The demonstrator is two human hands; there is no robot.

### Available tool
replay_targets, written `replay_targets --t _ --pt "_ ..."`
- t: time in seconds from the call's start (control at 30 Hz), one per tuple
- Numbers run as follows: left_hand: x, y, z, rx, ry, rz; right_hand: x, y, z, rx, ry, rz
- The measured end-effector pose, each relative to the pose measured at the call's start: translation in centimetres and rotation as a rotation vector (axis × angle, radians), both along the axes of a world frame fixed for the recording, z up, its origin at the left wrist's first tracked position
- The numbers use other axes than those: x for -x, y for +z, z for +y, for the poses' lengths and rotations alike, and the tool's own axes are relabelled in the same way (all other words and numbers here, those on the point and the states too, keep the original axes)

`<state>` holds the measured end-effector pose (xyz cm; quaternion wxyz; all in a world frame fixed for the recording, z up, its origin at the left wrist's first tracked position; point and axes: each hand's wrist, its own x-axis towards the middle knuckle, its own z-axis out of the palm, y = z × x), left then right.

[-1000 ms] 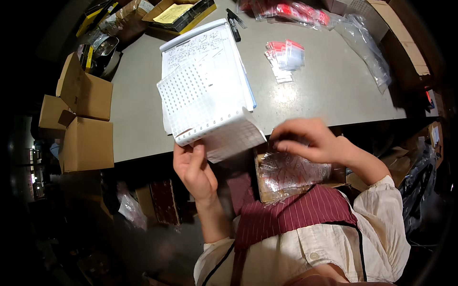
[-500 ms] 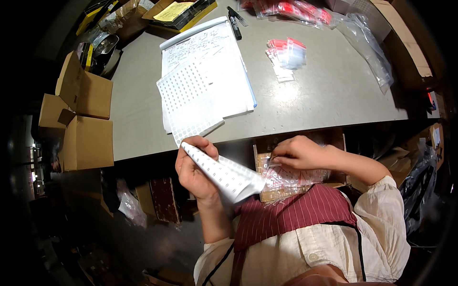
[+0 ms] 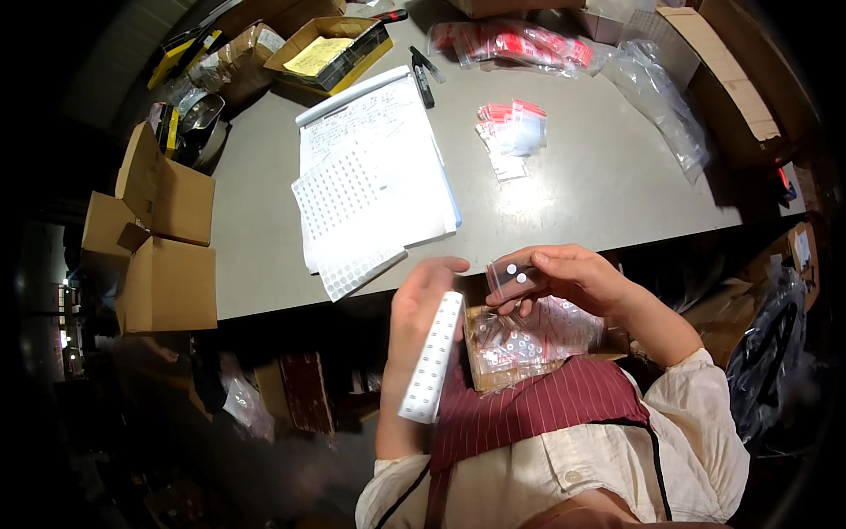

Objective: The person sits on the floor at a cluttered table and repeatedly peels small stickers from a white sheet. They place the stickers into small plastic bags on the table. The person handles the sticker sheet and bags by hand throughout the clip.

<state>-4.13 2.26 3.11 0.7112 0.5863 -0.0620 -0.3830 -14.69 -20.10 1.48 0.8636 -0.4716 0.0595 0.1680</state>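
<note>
Two hands are up close to the person's chest, below the near edge of the grey tabletop [image 3: 573, 194]. The left hand [image 3: 421, 304] is closed around a long white sticker sheet [image 3: 432, 357] covered in rows of little round dots. The sheet stands on its edge and hangs down past the palm. The right hand [image 3: 564, 275] pinches a small clear bag [image 3: 513, 277] between thumb and fingers. Two white dots show on the bag. The two hands are just beside each other, and the bag sits near the top of the sticker sheet.

Under the hands, a box of clear bags [image 3: 529, 344] rests against the striped red apron [image 3: 546, 410].

On the tabletop, well apart from the hands, lie more white dot sheets [image 3: 352, 207] on top of a pad of paper [image 3: 388, 123]. Near them is a small pile of red-topped little bags [image 3: 511, 132], and a black marker [image 3: 421, 78] lies beside the pad. Brown cardboard boxes [image 3: 163, 229] stand to the left of the tabletop.
</note>
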Motion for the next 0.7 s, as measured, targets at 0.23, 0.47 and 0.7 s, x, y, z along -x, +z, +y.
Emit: replay_targets --t 0.23,0.47,0.7 --pt "0.0 -0.3 -0.3 -0.038 0.026 -0.052 0.3 -0.8 -0.5 -0.008 0.002 -0.031" --pt "-0.4 -0.2 0.4 -0.046 0.133 -0.083 1.8 5.6 -4.6 1.177 0.346 -0.771" --pt "-0.9 0.0 1.0 -0.085 0.192 -0.203 5.8 17.0 -5.7 1.063 0.333 -1.278"
